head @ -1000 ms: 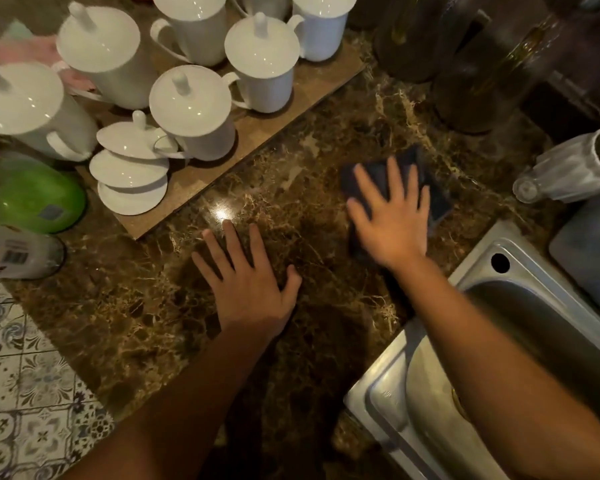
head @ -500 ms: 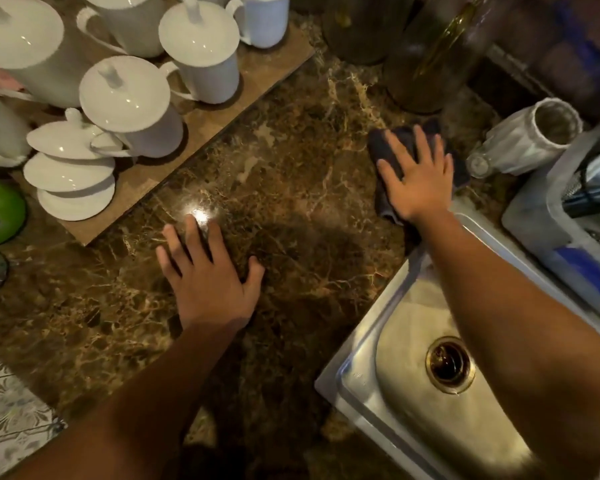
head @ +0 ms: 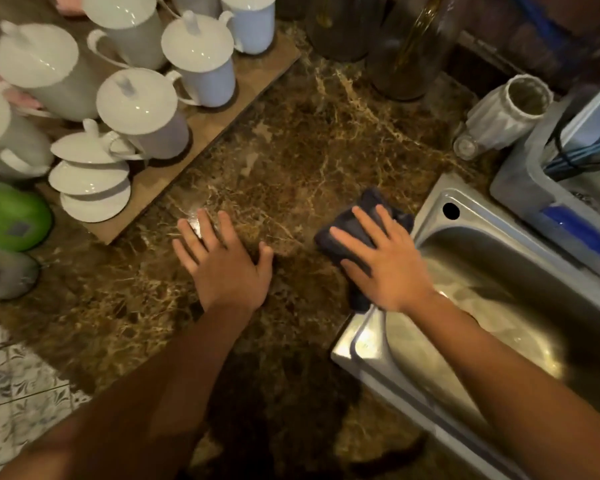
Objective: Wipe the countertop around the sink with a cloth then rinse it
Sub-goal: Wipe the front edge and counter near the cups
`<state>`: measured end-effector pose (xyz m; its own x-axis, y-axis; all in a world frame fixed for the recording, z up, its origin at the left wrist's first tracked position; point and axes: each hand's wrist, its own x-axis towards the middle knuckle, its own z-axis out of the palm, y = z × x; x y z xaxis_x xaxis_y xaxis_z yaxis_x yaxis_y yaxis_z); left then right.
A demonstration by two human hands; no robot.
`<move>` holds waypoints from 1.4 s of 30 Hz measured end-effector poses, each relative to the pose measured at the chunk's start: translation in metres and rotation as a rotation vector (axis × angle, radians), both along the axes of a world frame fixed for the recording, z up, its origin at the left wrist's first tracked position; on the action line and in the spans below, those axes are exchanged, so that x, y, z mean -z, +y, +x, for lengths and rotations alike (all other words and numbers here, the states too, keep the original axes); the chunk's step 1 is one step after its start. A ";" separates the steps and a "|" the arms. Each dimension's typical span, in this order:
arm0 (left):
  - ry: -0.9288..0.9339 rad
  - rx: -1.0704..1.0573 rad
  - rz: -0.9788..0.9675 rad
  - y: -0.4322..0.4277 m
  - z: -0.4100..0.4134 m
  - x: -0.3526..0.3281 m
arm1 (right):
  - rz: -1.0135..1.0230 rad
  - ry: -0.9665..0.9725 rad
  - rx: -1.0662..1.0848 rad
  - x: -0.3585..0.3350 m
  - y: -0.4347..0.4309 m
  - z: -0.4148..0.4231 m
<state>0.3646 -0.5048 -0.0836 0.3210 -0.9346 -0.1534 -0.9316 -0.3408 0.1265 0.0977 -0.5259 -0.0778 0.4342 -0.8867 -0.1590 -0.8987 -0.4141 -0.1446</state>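
Note:
A dark blue cloth [head: 352, 226] lies bunched on the brown marble countertop [head: 291, 161], right at the left rim of the steel sink [head: 440, 199]. My right hand [head: 385, 261] presses flat on the cloth with fingers spread, covering most of it. My left hand [head: 222, 261] rests flat on the bare countertop to the left of the cloth, fingers apart, holding nothing. The sink basin [head: 465, 306] runs off to the lower right under my right forearm.
A wooden board [head: 257, 74] at the back left carries several white lidded cups [head: 142, 109]. A green bottle [head: 11, 216] lies at the far left. Dark glass bottles [head: 409, 46] stand at the back. A ribbed white cup [head: 506, 112] and a grey tub [head: 520, 174] stand beside the sink.
My right hand has dragged the cloth back toward me along the sink's left rim, from near the bottles. My left hand has stayed flat on the counter.

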 end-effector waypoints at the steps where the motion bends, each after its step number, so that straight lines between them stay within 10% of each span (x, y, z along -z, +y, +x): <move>1: 0.000 0.003 0.004 0.000 0.000 0.000 | -0.028 0.015 0.056 0.003 -0.015 -0.010; 12: -0.017 0.023 -0.050 0.003 -0.001 0.003 | 0.053 0.069 0.879 0.011 -0.023 0.042; 26: 0.069 0.252 -0.058 0.040 -0.004 -0.010 | 0.069 0.033 0.377 -0.011 0.214 0.066; 35: 0.026 0.446 0.001 0.141 -0.062 -0.013 | 0.153 -0.013 0.781 -0.018 0.217 0.035; 42: -0.019 0.437 -0.017 0.147 -0.074 -0.009 | 0.074 -0.119 0.705 -0.008 0.203 0.065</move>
<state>0.2906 -0.3579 -0.0751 -0.1026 -0.9856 -0.1346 -0.9900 0.0880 0.1101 0.1628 -0.3228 -0.0693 -0.2193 -0.9512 -0.2169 -0.9251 0.2733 -0.2635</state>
